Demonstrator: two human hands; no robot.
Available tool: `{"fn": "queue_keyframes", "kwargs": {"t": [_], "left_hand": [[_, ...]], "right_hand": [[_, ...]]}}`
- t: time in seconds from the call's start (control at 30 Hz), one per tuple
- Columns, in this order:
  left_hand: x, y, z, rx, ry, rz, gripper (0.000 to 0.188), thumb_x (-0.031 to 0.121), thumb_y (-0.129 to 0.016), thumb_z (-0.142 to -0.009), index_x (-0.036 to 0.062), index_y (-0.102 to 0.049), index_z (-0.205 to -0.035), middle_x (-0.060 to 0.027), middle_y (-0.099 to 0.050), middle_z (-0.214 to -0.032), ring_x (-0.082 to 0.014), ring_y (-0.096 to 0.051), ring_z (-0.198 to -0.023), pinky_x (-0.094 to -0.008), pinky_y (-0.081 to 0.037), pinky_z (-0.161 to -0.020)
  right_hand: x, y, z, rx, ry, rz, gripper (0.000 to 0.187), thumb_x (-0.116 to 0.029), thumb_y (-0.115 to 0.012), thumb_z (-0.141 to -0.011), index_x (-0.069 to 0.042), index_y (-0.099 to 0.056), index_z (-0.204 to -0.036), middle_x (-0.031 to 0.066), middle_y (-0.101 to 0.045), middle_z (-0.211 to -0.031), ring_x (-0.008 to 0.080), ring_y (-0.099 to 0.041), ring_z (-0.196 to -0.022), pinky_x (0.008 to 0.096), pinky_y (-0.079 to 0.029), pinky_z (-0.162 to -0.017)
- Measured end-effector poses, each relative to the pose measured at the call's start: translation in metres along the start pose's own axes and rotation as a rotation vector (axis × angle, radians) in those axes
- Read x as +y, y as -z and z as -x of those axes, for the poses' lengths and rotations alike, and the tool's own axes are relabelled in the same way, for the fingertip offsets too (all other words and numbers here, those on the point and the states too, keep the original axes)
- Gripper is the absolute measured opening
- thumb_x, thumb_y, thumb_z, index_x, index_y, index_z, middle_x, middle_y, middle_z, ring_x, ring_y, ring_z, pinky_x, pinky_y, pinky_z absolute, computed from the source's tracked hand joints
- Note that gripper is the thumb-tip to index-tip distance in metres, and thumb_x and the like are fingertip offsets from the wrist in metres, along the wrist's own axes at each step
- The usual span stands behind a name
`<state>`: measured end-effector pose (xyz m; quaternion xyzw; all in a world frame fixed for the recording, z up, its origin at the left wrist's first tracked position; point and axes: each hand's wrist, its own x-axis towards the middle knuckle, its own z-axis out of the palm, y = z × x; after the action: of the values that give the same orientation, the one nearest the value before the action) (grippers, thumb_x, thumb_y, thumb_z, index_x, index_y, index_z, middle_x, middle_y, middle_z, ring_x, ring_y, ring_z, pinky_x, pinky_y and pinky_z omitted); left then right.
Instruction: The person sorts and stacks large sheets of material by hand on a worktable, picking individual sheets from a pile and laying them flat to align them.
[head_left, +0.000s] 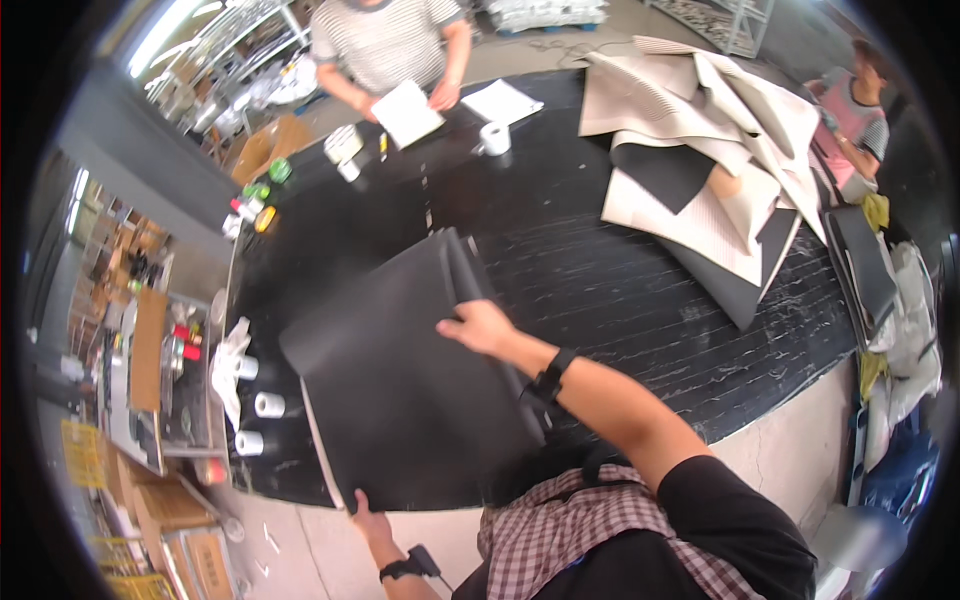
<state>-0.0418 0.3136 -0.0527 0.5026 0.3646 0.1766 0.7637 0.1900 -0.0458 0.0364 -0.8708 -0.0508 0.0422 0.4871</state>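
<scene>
A large black sheet point(390, 350) of smooth, leather-like material lies in front of me, folded over along its right side, with a pale edge along its left. My right hand point(484, 329) is at the folded right part, closed, thumb pointing left over the sheet. What its curled fingers pinch is partly hidden. At the near left corner, my left hand point(371, 522) holds the sheet's edge, thumb up and the other fingers mostly out of sight. The far left corner of the sheet looks blurred.
On the black table point(560, 290), beige and black sheets point(690, 200) are heaped at the far right. White rolls point(269, 405) stand along the left edge. Across the table, a person point(388, 55) handles white paper point(407, 114); another person point(853, 130) is at the right.
</scene>
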Motion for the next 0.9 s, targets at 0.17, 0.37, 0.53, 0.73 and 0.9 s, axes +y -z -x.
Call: {"fn": "queue_keyframes", "kwargs": {"t": [0.17, 0.37, 0.53, 0.73, 0.9], "left_hand": [[0.013, 0.017, -0.017, -0.132, 0.003, -0.002, 0.04, 0.016, -0.058, -0.086, 0.0055, -0.046, -0.123, -0.0113, -0.051, -0.118, -0.0278, -0.051, -0.105, -0.0446, -0.044, -0.09], [0.012, 0.036, -0.047, -0.258, 0.12, -0.038, 0.041, 0.018, -0.06, -0.085, -0.0041, -0.048, -0.117, -0.0127, -0.053, -0.116, -0.0282, -0.052, -0.103, -0.0449, -0.044, -0.089], [0.032, -0.014, -0.014, -0.08, -0.025, -0.123, 0.045, 0.006, -0.058, -0.081, 0.0058, -0.044, -0.124, -0.015, -0.049, -0.119, -0.029, -0.053, -0.101, -0.0433, -0.046, -0.087], [0.027, -0.096, 0.051, 0.446, -0.851, -1.181, 0.06, -0.002, -0.059, -0.073, 0.0121, -0.038, -0.128, -0.0136, -0.036, -0.129, -0.0299, -0.045, -0.112, -0.0407, -0.037, -0.092], [-0.017, -0.198, 0.113, -0.415, -0.591, -0.972, 0.027, 0.002, -0.058, -0.079, 0.001, -0.057, -0.106, -0.0087, -0.057, -0.102, -0.0188, -0.055, -0.097, -0.0323, -0.045, -0.08]], "right_hand": [[-0.012, 0.006, 0.034, 0.087, -0.005, -0.139, 0.04, -0.037, -0.061, -0.078, 0.002, -0.055, -0.069, 0.0186, -0.056, -0.066, 0.0352, -0.056, -0.064, 0.0413, -0.043, -0.06], [0.074, 0.015, 0.038, -0.296, -0.365, -0.55, 0.045, -0.044, -0.051, -0.087, -0.001, -0.06, -0.096, 0.0052, -0.06, -0.073, 0.0114, -0.055, -0.059, 0.025, -0.046, -0.055], [0.137, 0.142, 0.077, 0.481, -0.057, -0.158, 0.02, -0.019, -0.06, -0.078, -0.003, -0.065, -0.09, 0.0102, -0.063, -0.084, 0.0208, -0.06, -0.081, 0.0325, -0.048, -0.072], [0.298, 0.327, 0.168, 1.086, -0.523, 0.519, 0.056, -0.015, -0.071, -0.066, -0.006, -0.044, -0.114, 0.0169, -0.044, -0.115, 0.0333, -0.044, -0.106, 0.042, -0.039, -0.088], [0.354, 0.373, 0.19, 0.789, -0.822, 0.502, 0.075, -0.043, -0.071, -0.065, -0.001, -0.042, -0.12, 0.0217, -0.042, -0.121, 0.0373, -0.042, -0.11, 0.0423, -0.038, -0.093]]}}
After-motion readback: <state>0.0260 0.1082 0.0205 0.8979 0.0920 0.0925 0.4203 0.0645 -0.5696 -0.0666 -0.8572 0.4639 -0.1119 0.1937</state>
